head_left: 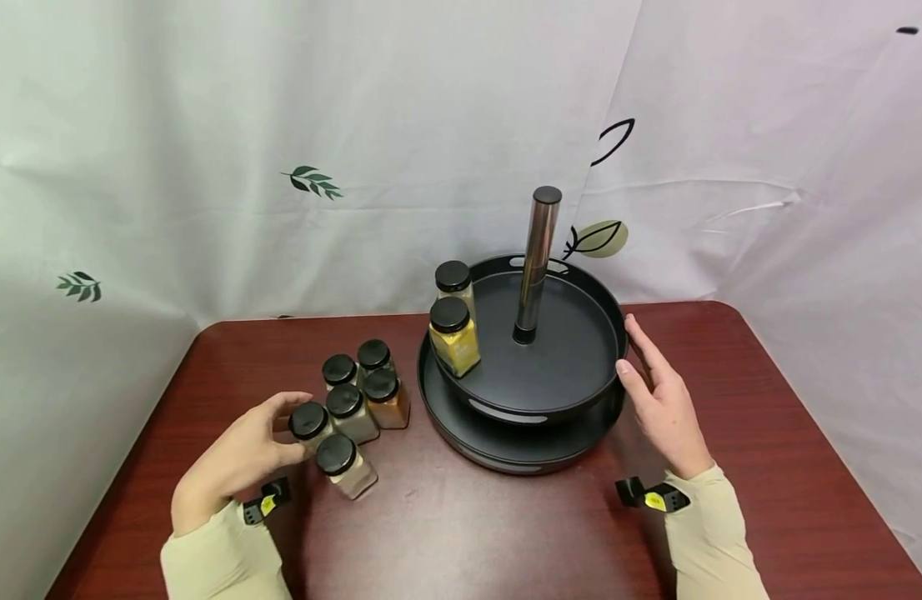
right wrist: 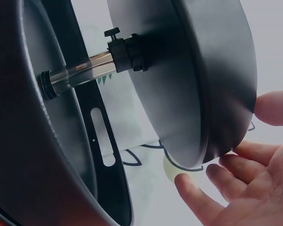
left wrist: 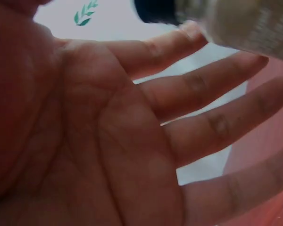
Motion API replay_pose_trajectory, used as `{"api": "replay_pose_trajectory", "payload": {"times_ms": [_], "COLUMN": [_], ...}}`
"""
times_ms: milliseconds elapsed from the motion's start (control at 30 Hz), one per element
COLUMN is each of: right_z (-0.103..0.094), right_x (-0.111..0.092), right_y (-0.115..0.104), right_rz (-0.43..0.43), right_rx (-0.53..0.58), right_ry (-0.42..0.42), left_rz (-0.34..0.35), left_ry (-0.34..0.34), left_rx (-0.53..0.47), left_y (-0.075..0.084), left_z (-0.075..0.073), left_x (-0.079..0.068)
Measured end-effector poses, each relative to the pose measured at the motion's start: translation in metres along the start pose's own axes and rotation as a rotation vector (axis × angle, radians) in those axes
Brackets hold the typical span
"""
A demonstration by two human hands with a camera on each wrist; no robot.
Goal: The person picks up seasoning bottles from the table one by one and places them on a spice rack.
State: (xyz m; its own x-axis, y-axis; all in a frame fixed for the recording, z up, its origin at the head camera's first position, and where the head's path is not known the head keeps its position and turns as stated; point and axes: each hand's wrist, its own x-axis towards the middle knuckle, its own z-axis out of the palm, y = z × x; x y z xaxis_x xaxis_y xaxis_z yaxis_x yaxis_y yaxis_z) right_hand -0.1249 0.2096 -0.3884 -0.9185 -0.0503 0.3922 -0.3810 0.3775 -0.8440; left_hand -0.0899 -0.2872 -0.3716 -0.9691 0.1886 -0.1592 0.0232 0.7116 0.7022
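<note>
My left hand (head_left: 239, 450) is at the left of a cluster of square spice jars with black lids. Its thumb and index finger pinch the leftmost spice jar (head_left: 312, 427) from either side; the remaining fingers spread loosely in the left wrist view. My right hand (head_left: 667, 408) touches the outer wall of the upper tray (head_left: 566, 383) of a black two-tier rack with relaxed fingers and thumb. A yellow-filled jar (head_left: 457, 343) and a paler jar (head_left: 455, 285) stand on that tray at its left side.
The rack's lower tray (head_left: 498, 454) sits on the reddish-brown table (head_left: 461, 533). A shiny post (head_left: 537, 258) rises through the upper tray. More spice jars (head_left: 352, 417) stand between left hand and rack. A pale leaf-print curtain (head_left: 401, 125) hangs behind the table.
</note>
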Motion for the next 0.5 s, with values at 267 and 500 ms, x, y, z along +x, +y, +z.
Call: {"api": "replay_pose_trajectory", "payload": {"times_ms": [267,500], "right_z": [-0.001,-0.003], "right_x": [0.0,0.0], "right_y": [-0.001,-0.001], "right_rz": [-0.006,-0.014], "right_rx": [0.035,0.05], "right_ry": [-0.037,-0.062], "left_rz": [0.044,0.072], "left_ry": [-0.018,-0.009], "left_rx": [0.0,0.048], "left_y": [-0.009,-0.016], "left_z": [0.006,0.008], "left_x": [0.01,0.014]}}
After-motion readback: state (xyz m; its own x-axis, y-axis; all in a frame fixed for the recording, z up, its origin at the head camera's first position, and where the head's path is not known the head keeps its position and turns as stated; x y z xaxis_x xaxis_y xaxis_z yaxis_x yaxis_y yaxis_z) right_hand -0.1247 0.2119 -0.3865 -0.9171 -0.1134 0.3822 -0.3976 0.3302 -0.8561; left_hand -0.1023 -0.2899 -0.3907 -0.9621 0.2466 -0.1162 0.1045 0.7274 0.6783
